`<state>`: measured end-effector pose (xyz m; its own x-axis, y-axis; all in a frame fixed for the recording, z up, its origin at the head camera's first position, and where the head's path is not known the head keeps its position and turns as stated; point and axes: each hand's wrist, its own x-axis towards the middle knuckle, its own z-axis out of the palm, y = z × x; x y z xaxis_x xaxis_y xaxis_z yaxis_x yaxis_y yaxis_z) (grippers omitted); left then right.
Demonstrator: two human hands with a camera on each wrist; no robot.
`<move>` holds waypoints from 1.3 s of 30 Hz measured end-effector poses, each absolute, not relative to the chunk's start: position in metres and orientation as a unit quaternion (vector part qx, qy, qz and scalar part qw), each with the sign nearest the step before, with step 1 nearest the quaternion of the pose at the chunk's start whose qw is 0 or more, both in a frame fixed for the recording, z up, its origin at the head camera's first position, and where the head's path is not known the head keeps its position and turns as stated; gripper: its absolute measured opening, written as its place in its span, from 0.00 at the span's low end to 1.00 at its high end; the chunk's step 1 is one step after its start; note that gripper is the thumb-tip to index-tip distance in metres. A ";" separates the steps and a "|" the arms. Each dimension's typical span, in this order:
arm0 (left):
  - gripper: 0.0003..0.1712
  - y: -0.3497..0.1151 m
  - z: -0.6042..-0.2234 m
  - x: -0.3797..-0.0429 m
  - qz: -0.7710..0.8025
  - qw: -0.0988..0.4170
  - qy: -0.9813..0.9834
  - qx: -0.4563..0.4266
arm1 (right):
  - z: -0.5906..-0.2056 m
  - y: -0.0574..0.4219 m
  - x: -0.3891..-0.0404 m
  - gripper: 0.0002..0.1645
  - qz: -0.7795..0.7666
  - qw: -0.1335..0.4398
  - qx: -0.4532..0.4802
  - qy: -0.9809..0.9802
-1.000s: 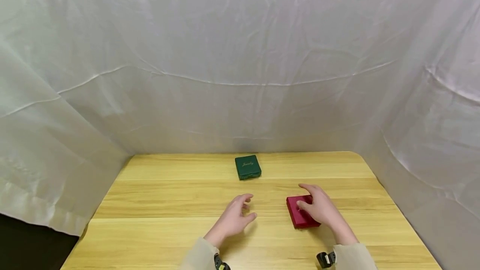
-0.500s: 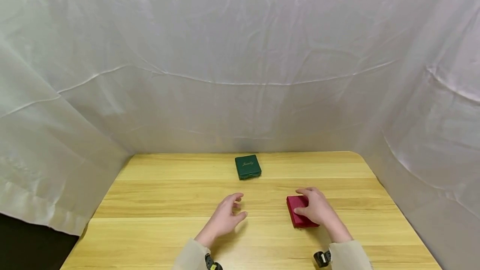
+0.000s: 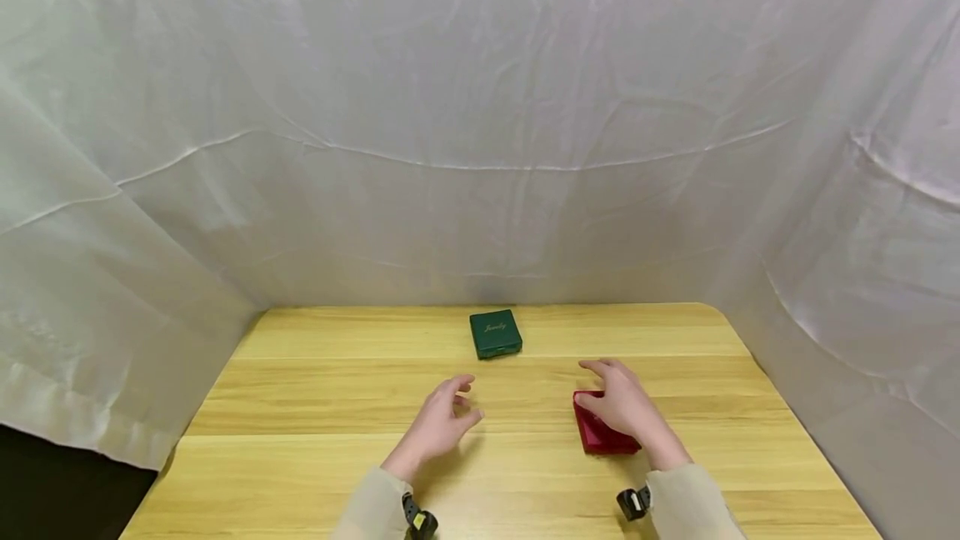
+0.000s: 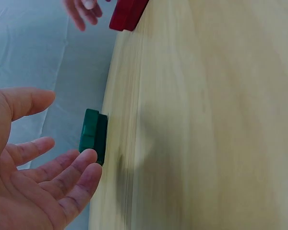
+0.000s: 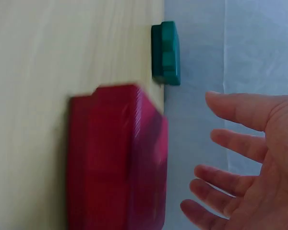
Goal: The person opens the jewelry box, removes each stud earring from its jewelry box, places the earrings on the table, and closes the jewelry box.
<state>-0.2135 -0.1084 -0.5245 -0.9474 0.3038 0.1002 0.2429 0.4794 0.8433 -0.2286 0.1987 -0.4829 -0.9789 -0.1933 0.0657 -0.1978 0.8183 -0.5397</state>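
Note:
A red box (image 3: pixel 600 437) lies on the right part of the table, its lid down. My right hand (image 3: pixel 618 402) hovers over it with fingers spread; in the right wrist view a gap shows between the fingers and the box's top. My left hand (image 3: pixel 437 423) is held above the table left of the red box, fingers loosely bent and holding nothing. Farther back, near the table's rear edge, sits a closed green box (image 3: pixel 496 334) with gold lettering that looks like "Jewelry". In the left wrist view the left fingertips overlap the green box (image 4: pixel 92 134).
The wooden table (image 3: pixel 315 407) carries both boxes. A pale curtain (image 3: pixel 480 215) hangs behind it and along both sides. Each wrist wears a black strap, and light sleeves (image 3: pixel 378 502) cover the forearms.
My left hand has moved left and slightly forward. The right hand has lifted off a little and shifted left over the red box. Both boxes stay in place.

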 end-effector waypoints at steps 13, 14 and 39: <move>0.35 -0.115 -0.525 -0.243 0.511 0.035 0.852 0.108 | -0.495 0.148 -0.271 0.33 0.371 -0.057 0.137 -0.917; 0.36 -0.116 -0.526 -0.245 0.512 0.038 0.852 0.103 | -0.496 0.144 -0.275 0.33 0.373 -0.061 0.141 -0.915; 0.34 -0.103 -0.531 -0.270 0.506 0.078 0.855 0.084 | -0.513 0.096 -0.324 0.34 0.326 -0.106 0.112 -0.933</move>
<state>-0.2704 -0.1029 -0.5312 -0.9737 0.2228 -0.0472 0.0659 0.4739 0.8781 -0.3239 0.0960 -0.5129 -0.9521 -0.2789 -0.1251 -0.1405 0.7628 -0.6312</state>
